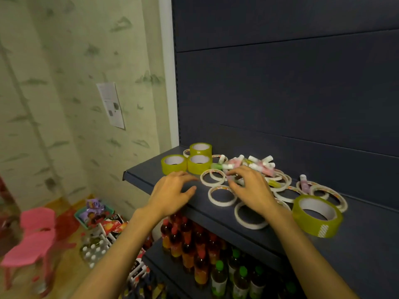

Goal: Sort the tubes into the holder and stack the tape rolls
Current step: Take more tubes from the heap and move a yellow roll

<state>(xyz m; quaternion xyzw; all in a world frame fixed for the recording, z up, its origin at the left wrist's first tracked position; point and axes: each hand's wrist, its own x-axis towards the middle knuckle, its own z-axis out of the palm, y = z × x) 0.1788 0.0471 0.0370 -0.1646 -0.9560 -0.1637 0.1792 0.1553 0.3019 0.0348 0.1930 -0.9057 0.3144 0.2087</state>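
Observation:
A pile of small pink, green and white tubes (258, 164) lies at the back of the dark shelf (146, 175). Several thin white tape rings (222, 195) are scattered around it. Three wide yellow-green tape rolls (198, 165) stand grouped at the back left, and another wide roll (317, 216) lies at the right front. One pink tube (304, 182) sits apart among the rings on the right. My left hand (172, 192) hovers over the shelf with relaxed fingers, holding nothing. My right hand (250, 187) reaches into the rings, its thumb and fingertips pinching what looks like a pale tube. No holder is in view.
The dark back panel (280, 93) rises behind the shelf. On the shelf below stand rows of bottles (194, 244). On the floor at the left are a pink chair (32, 234), a green basket (95, 212) of packets and a crate of bottles.

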